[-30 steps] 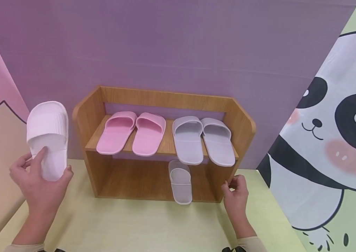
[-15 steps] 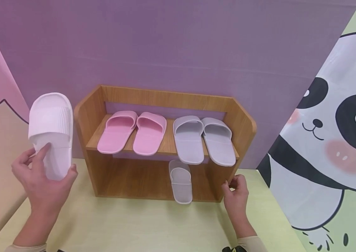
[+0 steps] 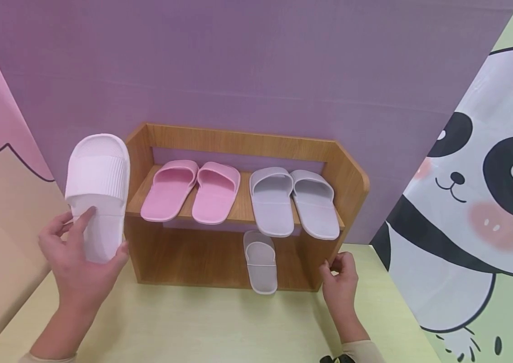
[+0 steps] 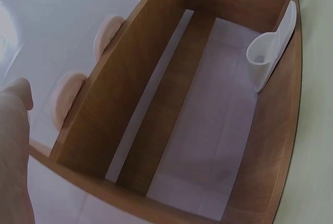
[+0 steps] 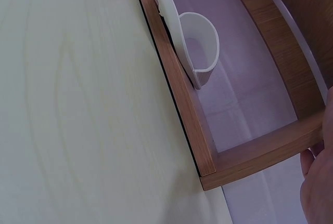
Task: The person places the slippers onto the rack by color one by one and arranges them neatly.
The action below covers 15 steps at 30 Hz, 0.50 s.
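Observation:
My left hand (image 3: 81, 257) holds a white slipper (image 3: 97, 176) upright by its heel end, toe up, in front of the shoe rack's left side. The index finger lies on the insole. With its thumb and fingers my right hand (image 3: 341, 282) grips the front edge of the right side panel of the wooden shoe rack (image 3: 238, 138). Another white slipper (image 3: 262, 269) stands on the lower shelf, its heel jutting past the front edge. In the left wrist view only part of my left hand (image 4: 13, 146) shows; the held slipper is not seen there.
A pair of pink slippers (image 3: 215, 194) sits on the upper shelf's left half, a grey pair (image 3: 272, 204) on its right half. The rack stands on a pale table (image 3: 220, 322) against a purple backdrop (image 3: 247, 60). A panda picture (image 3: 478, 191) hangs on the right.
My left hand has carried the white slipper to the right and slightly up, so it now overlaps the rack's left side. The right hand and the rack have stayed in place.

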Tool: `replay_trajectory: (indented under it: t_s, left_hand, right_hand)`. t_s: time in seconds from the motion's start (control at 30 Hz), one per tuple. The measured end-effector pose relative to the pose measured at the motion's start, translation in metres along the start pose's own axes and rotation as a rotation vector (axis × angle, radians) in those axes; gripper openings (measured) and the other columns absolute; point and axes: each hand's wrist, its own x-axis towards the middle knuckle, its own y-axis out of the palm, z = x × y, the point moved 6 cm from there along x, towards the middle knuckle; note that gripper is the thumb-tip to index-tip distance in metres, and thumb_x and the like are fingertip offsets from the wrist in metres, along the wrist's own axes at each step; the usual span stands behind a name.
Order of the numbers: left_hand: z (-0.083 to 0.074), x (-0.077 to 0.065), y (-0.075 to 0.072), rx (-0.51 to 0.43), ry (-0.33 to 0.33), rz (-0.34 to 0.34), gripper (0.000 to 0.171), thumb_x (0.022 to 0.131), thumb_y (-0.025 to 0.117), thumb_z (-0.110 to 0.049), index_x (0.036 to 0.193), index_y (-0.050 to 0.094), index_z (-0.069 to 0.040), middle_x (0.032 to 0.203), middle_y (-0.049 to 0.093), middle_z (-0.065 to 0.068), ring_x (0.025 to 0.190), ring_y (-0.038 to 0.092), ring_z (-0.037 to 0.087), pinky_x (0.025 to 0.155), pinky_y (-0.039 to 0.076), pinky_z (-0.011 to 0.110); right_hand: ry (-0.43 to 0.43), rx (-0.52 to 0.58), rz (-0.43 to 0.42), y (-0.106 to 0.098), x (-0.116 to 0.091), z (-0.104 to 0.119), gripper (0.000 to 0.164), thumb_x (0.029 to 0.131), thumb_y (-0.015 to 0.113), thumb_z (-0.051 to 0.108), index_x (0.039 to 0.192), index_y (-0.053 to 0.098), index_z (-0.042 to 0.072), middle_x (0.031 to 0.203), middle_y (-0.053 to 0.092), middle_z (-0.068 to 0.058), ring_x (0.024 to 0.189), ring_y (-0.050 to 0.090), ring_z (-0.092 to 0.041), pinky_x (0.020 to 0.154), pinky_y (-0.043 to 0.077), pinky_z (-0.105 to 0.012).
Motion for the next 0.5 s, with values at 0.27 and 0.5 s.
replay_trajectory:
  t_s: [0.27, 0.5]
  left_hand:
    - [-0.018, -0.010, 0.016, -0.066, 0.071, 0.086, 0.085, 0.061, 0.092, -0.025, 0.141, 0.073, -0.004, 0.146, 0.043, 0.041, 0.134, 0.035, 0.011, 0.097, 0.034, 0.019]
    - [-0.025, -0.021, 0.028, -0.087, 0.079, 0.146, 0.086, 0.062, 0.095, -0.025, 0.143, 0.073, -0.009, 0.149, 0.043, 0.036, 0.136, 0.036, 0.015, 0.093, 0.037, 0.022]
  right_hand:
    - [-0.010, 0.020, -0.008, -0.001, 0.000, 0.003, 0.016, 0.099, 0.067, -0.011, 0.108, 0.059, -0.001, 0.107, 0.065, -0.007, 0.092, 0.062, -0.012, 0.081, 0.051, -0.011]
    - [-0.019, 0.025, -0.013, -0.001, 0.000, 0.003, 0.016, 0.099, 0.067, -0.010, 0.108, 0.059, 0.000, 0.107, 0.065, -0.007, 0.092, 0.062, -0.011, 0.081, 0.050, -0.011]
